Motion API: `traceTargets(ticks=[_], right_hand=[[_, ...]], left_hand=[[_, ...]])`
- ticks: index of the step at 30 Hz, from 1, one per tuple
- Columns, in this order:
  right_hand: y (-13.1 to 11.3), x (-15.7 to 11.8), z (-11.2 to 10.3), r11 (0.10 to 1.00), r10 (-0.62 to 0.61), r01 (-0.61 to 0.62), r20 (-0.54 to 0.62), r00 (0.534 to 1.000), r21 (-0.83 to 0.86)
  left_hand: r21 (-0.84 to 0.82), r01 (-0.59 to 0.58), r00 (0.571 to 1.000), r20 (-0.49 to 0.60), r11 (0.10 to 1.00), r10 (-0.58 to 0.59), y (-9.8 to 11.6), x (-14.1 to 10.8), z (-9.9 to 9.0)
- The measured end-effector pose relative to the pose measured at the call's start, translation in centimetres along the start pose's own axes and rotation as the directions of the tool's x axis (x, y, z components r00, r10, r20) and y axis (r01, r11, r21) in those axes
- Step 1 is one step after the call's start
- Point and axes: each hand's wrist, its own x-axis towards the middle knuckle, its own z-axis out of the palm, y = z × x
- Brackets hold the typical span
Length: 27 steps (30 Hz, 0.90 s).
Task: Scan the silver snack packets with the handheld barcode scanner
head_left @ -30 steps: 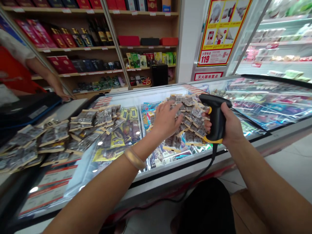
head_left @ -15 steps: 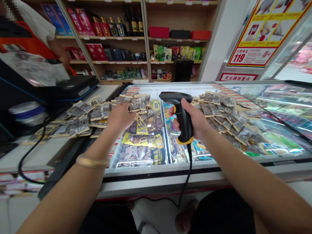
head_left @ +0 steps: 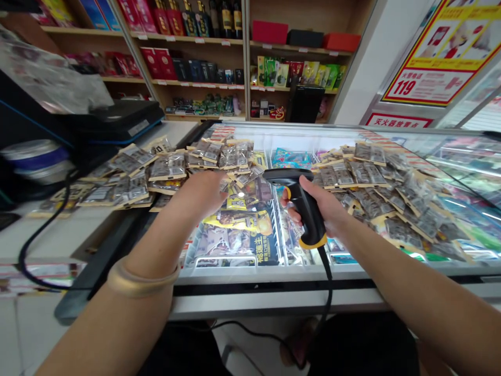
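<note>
My right hand point(head_left: 323, 206) is wrapped round the grip of a black and yellow barcode scanner point(head_left: 307, 209), whose head points left over the freezer. A cable hangs from its base. My left hand point(head_left: 207, 193) is at the near edge of the left pile of small clear-and-tan packets point(head_left: 168, 166); its fingers are mostly hidden, so I cannot tell what they hold. Another pile of the same packets point(head_left: 371, 183) lies on the glass right of the scanner. Yellow and grey packages point(head_left: 235, 222) show through the freezer top below my left hand.
The white chest freezer's front edge point(head_left: 274, 300) runs across the view. A black scale point(head_left: 125, 117) and a round tub point(head_left: 37, 162) stand at the left, near a person's arm point(head_left: 27, 31). Shelves point(head_left: 188, 36) of boxes and bottles stand behind.
The view has shifted, with the freezer and piles appearing larger. My left hand's fingers, seen over the packets before, are now mostly hidden. The scanner remains in my right hand; the other person is less visible.
</note>
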Motion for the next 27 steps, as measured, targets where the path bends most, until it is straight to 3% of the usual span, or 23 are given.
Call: traceTargets(ticks=[6, 19, 27], right_hand=[[0.3, 0.0, 0.0, 1.000, -0.005, 0.006, 0.023, 1.000, -0.014], [0.2, -0.1, 0.1, 1.000, 0.001, -0.001, 0.050, 0.999, -0.008], [0.2, -0.1, 0.1, 1.000, 0.004, -0.004, 0.051, 0.999, -0.003]], left_hand=[[0.105, 0.033, 0.998, 0.043, 0.994, -0.038, 0.5, -0.4, -0.2], [0.181, 0.108, 0.985, 0.111, 0.978, -0.129, 1.9, -0.9, -1.0], [0.191, 0.154, 0.976, 0.121, 0.969, -0.179, 2.5, -0.9, -0.4]])
